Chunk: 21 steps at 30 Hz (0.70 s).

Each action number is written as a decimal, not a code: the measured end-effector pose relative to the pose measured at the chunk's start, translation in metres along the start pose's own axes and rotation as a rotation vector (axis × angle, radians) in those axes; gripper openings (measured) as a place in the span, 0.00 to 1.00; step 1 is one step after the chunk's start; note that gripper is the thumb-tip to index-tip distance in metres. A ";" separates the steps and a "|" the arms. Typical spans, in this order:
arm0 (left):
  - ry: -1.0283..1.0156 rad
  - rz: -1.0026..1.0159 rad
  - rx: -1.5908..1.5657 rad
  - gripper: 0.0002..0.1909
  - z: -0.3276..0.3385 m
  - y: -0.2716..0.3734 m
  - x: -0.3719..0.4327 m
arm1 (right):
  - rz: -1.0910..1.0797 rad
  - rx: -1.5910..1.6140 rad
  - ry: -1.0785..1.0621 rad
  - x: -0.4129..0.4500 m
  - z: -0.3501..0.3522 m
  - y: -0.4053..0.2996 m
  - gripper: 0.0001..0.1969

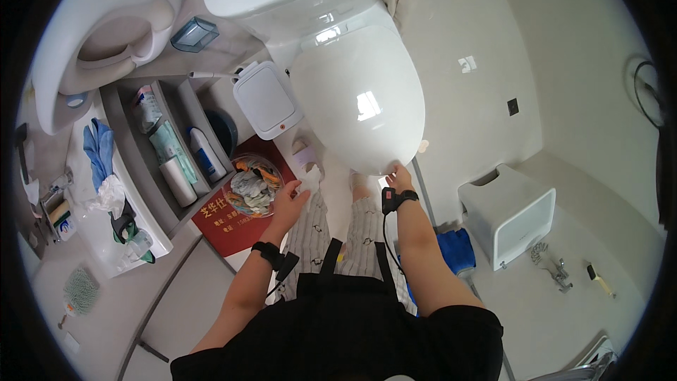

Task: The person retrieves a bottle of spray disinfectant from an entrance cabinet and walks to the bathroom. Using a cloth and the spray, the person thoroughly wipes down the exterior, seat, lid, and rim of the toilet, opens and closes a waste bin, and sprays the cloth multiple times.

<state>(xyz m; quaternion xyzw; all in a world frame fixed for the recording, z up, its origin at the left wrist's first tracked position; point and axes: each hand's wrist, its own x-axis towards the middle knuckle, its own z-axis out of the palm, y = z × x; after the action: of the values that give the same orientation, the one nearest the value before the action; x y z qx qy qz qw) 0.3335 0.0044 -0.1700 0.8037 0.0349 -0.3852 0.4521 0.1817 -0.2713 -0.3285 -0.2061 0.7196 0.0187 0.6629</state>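
Observation:
A white toilet with its lid (359, 90) down stands in front of me. My right hand (400, 177) is at the lid's front edge, fingertips touching or just under it; its exact hold is hidden. My left hand (290, 202) pinches a crumpled white tissue (311, 180) between thumb and fingers, above my lower leg. Left of that hand, a clear round basin (256, 185) of wrung cloths rests on a red mat (230, 225) that bears writing. A lidded white bin (267, 99) stands beside the toilet.
At left, an open grey drawer (174, 164) holds packets, a roll and a white bottle (207, 153). Blue gloves (99, 148) lie on the washbasin edge (153, 238). A white stool (478, 211) and a blue cloth-like item (456, 251) are at right. A toilet brush handle (209, 75) is beside the bin.

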 end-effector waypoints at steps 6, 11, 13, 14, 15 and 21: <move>-0.002 -0.003 0.009 0.19 0.002 -0.004 -0.006 | -0.068 0.004 -0.083 0.003 -0.020 -0.009 0.10; 0.019 -0.021 0.020 0.20 -0.006 -0.021 -0.014 | -0.026 -0.068 -0.266 -0.080 -0.042 -0.034 0.14; 0.040 0.011 0.025 0.20 -0.009 -0.032 -0.012 | -0.047 -0.202 -0.425 -0.118 -0.053 -0.058 0.14; 0.056 0.034 0.044 0.20 -0.013 -0.040 -0.016 | -0.090 -0.289 -0.471 -0.151 -0.044 -0.073 0.14; 0.049 0.028 0.032 0.20 -0.011 -0.029 -0.016 | -0.174 -0.324 -0.521 -0.170 -0.048 -0.092 0.15; 0.136 0.100 -0.057 0.21 -0.015 0.013 0.001 | -0.686 -0.565 -0.646 -0.281 0.060 -0.197 0.15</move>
<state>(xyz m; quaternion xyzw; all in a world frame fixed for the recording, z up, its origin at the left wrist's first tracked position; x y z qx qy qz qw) 0.3480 0.0082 -0.1570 0.8156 0.0364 -0.3053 0.4903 0.3123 -0.3569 -0.0172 -0.5826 0.3380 0.0560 0.7370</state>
